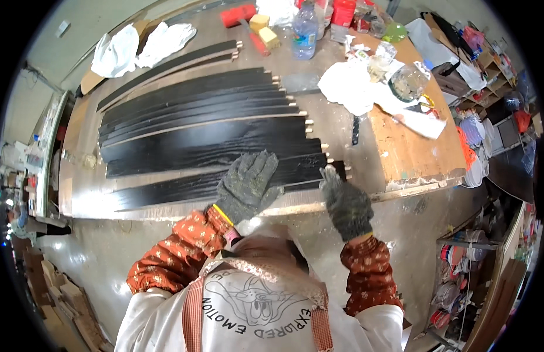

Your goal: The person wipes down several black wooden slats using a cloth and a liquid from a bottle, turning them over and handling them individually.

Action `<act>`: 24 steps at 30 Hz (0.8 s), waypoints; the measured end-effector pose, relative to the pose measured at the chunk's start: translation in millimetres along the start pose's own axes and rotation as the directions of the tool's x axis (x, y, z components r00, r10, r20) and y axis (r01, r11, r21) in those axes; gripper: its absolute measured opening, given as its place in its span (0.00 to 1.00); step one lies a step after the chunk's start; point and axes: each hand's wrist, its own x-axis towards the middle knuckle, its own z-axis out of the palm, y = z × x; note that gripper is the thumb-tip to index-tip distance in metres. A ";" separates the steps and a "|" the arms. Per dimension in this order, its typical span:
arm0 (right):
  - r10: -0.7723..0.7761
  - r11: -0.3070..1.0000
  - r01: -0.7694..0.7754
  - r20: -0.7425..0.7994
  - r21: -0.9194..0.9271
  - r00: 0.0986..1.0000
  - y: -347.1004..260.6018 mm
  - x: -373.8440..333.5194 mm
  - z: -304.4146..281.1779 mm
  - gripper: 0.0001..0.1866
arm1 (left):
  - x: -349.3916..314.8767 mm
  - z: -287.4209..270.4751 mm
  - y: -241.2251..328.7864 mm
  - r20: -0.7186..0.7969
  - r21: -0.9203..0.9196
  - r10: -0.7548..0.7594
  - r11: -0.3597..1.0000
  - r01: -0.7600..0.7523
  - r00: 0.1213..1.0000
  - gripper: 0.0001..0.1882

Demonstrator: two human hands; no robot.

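Observation:
Several black-painted wooden boards (pixel 207 141) lie side by side on the workbench, with pale dowel pegs (pixel 310 129) sticking out of their right ends. My left hand (pixel 248 183), in a dark grey knit glove, rests flat with fingers extended on the narrow boards (pixel 166 189) along the front edge. At the right end of those boards is my right hand (pixel 347 205), gloved alike, its fingers drawn together in a pinch by the pegs. A whitish bit shows at its fingertips, too small to name.
Along the back stand a red-headed mallet (pixel 239 16), yellow sponge blocks (pixel 268 39) and a clear bottle (pixel 304 32). White cloths (pixel 346 88) and a clear jar (pixel 408 82) lie at right. The bench's front edge (pixel 401 192) runs just before me. Shelves of spools (pixel 451 281) stand lower right.

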 end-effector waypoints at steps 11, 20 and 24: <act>-0.087 0.994 0.069 -0.247 -0.083 0.965 -0.6 -2.6 7.4 0.16 | -8.1 2.7 -0.4 0.007 -0.017 0.015 1.000 -0.015 1.000 0.33; -0.089 0.992 0.076 -0.129 -0.100 0.988 -23.1 16.6 6.3 0.17 | -2.1 3.7 1.3 0.016 0.016 -0.020 1.000 0.020 1.000 0.32; -0.136 0.984 0.135 0.005 -0.117 0.991 -61.9 11.6 -18.1 0.17 | -15.1 1.0 -6.5 0.099 0.035 -0.041 0.999 0.038 0.994 0.36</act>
